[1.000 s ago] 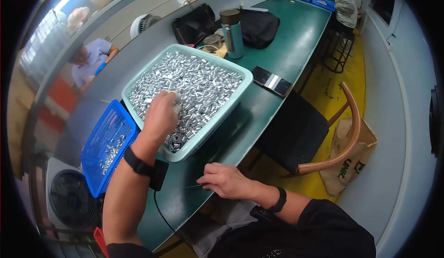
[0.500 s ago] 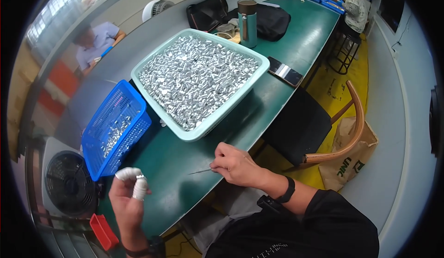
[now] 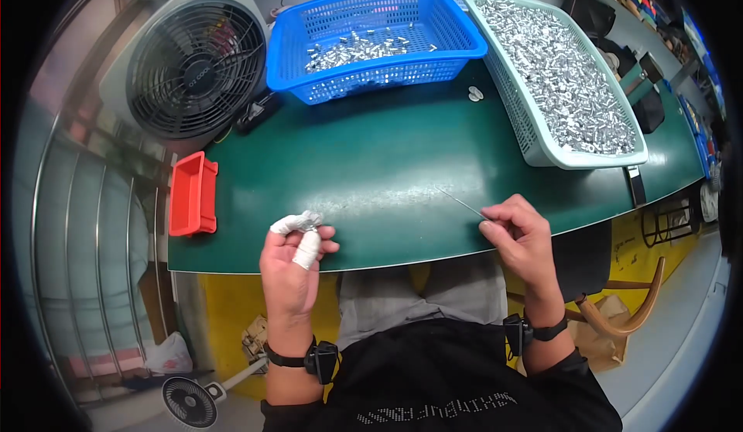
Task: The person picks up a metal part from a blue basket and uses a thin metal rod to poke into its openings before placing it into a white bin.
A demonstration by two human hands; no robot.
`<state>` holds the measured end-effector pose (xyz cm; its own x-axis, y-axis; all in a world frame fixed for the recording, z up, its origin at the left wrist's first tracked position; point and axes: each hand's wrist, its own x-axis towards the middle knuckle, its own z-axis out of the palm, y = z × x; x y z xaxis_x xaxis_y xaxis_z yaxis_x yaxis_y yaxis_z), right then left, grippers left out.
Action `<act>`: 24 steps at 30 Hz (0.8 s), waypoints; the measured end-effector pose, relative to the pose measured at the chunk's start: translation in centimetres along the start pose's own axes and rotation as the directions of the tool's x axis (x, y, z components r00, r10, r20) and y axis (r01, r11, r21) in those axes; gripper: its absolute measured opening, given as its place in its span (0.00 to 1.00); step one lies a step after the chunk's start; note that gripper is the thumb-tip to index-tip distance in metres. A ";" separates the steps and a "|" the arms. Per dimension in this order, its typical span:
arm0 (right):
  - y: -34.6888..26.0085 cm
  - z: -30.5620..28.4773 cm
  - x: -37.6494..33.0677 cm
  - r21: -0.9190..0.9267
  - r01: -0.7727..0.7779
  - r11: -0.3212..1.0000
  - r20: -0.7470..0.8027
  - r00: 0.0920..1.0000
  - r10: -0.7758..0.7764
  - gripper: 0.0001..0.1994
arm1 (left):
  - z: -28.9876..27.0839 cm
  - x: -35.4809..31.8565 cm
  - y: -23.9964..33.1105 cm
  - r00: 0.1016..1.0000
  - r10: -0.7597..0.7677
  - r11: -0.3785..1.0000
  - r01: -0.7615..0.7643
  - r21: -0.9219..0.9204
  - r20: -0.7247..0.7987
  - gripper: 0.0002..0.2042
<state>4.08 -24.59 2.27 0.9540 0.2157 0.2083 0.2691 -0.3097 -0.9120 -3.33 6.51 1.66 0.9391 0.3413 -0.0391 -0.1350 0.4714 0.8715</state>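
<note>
My left hand [image 3: 292,265] is raised above the near edge of the green table, its thumb and index finger wrapped in white tape. Those taped tips are pressed together, and whatever small thing may sit between them is too hidden to name. To the right, my right hand [image 3: 522,238] pinches a thin metal pick [image 3: 462,202] between thumb and fingers. The pick points up and to the left over the table, apart from my left hand. Small silver metal sleeves [image 3: 357,51] lie in a blue basket [image 3: 379,80], and a pale green basket [image 3: 507,95] is heaped with similar pieces.
A red bin [image 3: 193,196] stands at the table's left end, near a box fan [image 3: 193,76]. A few small silver pieces [image 3: 475,93] lie on the green table [image 3: 371,145] between the baskets. At the right are a phone [image 3: 635,186], a bottle [image 3: 641,76] and a wooden-armed chair [image 3: 631,320].
My view has swung left, so the baskets appear further right and the fan larger. Both hands keep their closed grips, and the pick stays in my right hand.
</note>
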 end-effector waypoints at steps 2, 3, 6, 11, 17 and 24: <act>-0.7 1.1 0.1 0.022 0.025 0.999 0.034 0.999 -0.025 0.05 | 0.5 -0.2 -0.4 1.000 0.005 1.000 -0.005 -0.001 -0.010 0.11; -1.2 1.9 0.0 0.090 0.015 0.996 0.067 0.998 -0.021 0.05 | 0.9 -0.3 -0.7 0.999 -0.027 0.999 0.028 -0.030 0.036 0.11; -2.2 3.6 -0.6 0.207 -0.013 0.978 0.120 0.993 -0.012 0.05 | 2.0 0.1 -2.4 0.984 -0.094 0.990 0.109 -0.095 0.150 0.11; -3.0 5.0 -1.0 0.284 -0.041 0.958 0.159 0.987 -0.005 0.04 | 2.3 0.4 -2.7 0.976 -0.152 0.983 0.166 -0.082 0.153 0.10; -2.9 5.4 -1.0 0.309 -0.068 0.949 0.185 0.983 0.010 0.04 | 2.5 0.4 -2.7 0.977 -0.152 0.983 0.165 -0.081 0.150 0.10; -2.9 5.2 -0.9 0.287 -0.062 0.956 0.195 0.981 0.005 0.04 | 2.5 0.2 -3.0 0.980 -0.118 0.989 0.130 -0.067 0.157 0.12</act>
<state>1.72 -19.12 2.89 0.9111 0.3910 0.1306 0.1600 -0.0435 -0.9862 -1.90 3.15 0.32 0.9864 0.1510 -0.0646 -0.0326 0.5650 0.8245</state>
